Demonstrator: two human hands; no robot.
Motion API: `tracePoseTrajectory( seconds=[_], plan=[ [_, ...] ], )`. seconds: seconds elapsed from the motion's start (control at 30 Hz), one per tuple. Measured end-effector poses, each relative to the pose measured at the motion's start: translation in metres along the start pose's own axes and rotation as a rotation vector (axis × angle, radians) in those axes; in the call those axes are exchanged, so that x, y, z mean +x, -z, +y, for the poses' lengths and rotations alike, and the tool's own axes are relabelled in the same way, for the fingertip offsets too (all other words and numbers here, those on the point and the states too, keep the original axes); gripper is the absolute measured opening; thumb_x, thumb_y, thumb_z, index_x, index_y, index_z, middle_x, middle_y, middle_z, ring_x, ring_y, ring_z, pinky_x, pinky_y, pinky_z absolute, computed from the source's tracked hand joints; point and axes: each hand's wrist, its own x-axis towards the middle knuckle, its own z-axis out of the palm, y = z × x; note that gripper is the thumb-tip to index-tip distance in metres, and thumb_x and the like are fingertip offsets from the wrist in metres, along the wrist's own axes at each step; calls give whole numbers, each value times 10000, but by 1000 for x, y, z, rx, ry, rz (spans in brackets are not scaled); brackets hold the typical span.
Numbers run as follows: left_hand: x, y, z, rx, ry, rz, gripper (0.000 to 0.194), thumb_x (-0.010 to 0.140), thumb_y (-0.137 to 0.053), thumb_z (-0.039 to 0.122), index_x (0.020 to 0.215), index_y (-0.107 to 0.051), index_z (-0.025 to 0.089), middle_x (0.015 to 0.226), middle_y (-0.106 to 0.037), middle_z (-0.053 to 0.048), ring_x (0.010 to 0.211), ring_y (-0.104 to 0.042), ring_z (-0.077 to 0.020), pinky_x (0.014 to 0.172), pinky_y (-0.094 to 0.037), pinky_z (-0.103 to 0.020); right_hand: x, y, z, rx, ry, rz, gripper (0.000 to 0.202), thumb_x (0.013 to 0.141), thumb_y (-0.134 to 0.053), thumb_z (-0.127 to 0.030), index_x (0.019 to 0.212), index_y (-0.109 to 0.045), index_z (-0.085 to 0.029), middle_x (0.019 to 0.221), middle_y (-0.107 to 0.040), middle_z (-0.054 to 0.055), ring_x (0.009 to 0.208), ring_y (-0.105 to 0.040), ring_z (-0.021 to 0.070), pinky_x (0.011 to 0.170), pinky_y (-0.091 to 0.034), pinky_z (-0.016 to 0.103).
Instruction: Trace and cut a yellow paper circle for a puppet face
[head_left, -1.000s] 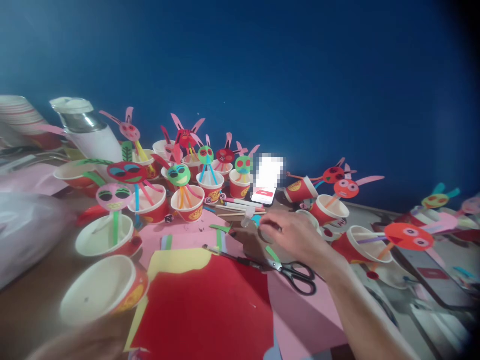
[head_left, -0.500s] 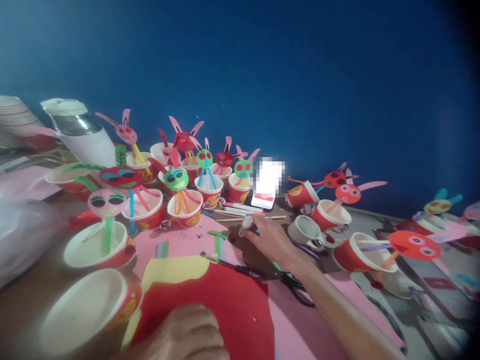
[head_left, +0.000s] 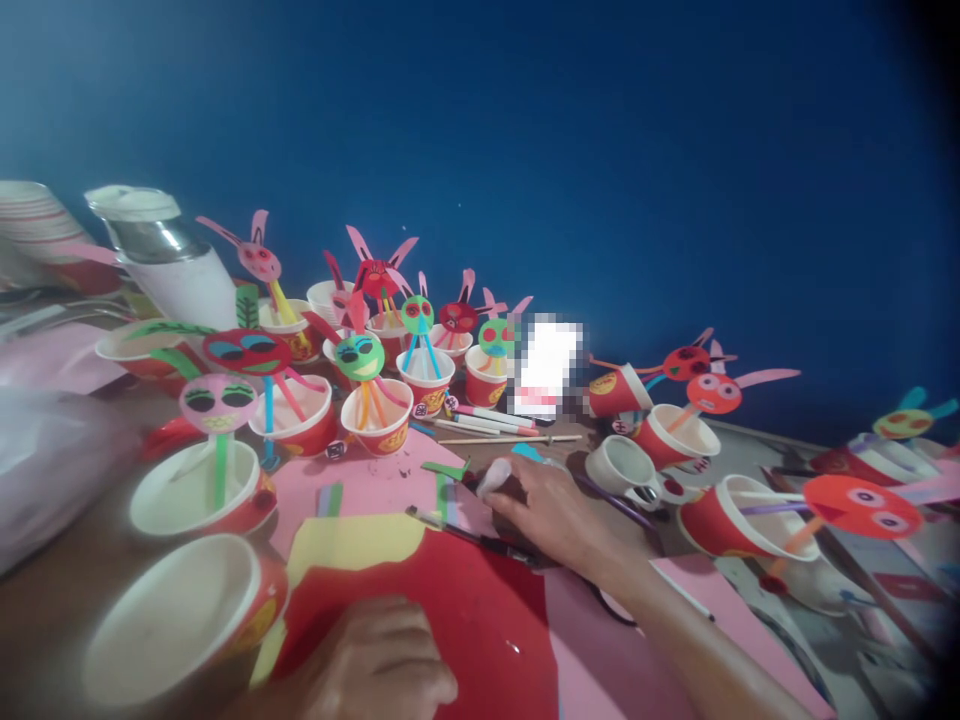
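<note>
My left hand (head_left: pixel 382 655) rests with curled fingers on the red paper (head_left: pixel 480 620) at the bottom; whether anything is inside the fist is hidden. My right hand (head_left: pixel 551 505) reaches in from the lower right, its thumb and forefinger closed on a small whitish translucent object (head_left: pixel 495 478). Blue scraps (head_left: pixel 527 453) lie just beyond its fingers. Left of it is a green paper strip (head_left: pixel 444 469). A black pen (head_left: pixel 480 540) lies across the top of the red paper, and the white cup (head_left: pixel 619 465) stands right of my right hand.
Red paper bowls with paper-faced figures surround the work area, such as a green-faced one (head_left: pixel 360 357) and an orange-faced one (head_left: pixel 862 505). A bare bowl (head_left: pixel 176 620) stands lower left. Markers (head_left: pixel 487 420) and a bright phone (head_left: pixel 547 365) lie behind. A blue wall (head_left: pixel 480 150) rises beyond.
The view has shifted slightly. My right hand has moved down a little with the whitish object and now covers the scissors' blades and most of the handles. Blue scraps show beyond its fingers.
</note>
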Motion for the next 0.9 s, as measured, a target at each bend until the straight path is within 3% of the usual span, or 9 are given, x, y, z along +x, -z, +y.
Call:
tracePoseTrajectory(
  seconds=[0.13,0.2,0.33,0.53,0.9],
  plan=[
    [-7,-13,-5,-50,70,54,223,847,-412,161,847,-631,200,609,-625,-49,584,-567,-154,632,-491,-265,-3,12,13,-143,11,-4,312,798,-557,-236,1109,-548,-255,1046,-648,26,925,-600,204,768,-416,286],
    [-10,-18,-5,-67,111,91,231,846,-406,154,845,-631,203,605,-619,-52,588,-564,-157,641,-488,-270,1,18,21,-269,-5,41,322,833,-503,-214,1152,-542,-237,1136,-623,49,997,-582,219,809,-406,304],
    [-11,-22,-5,-64,130,151,252,832,-392,115,854,-626,206,610,-615,-45,610,-560,-152,679,-481,-266,25,22,24,-358,-3,76,262,902,-389,-218,1022,-621,-229,1056,-653,40,971,-590,203,790,-401,291],
    [-12,-20,-16,-44,99,66,251,774,-416,42,869,-589,197,611,-599,-27,594,-520,-135,665,-454,-259,67,8,19,-465,59,13,250,889,-422,-252,856,-667,-213,906,-679,54,864,-624,208,658,-404,262],
    [-3,-10,-13,34,124,17,242,741,-408,-7,799,-560,172,563,-580,-8,546,-506,-120,577,-420,-235,76,5,24,-514,27,-106,210,841,-459,-255,872,-654,-185,908,-680,89,836,-625,232,638,-386,279]
  ],
)
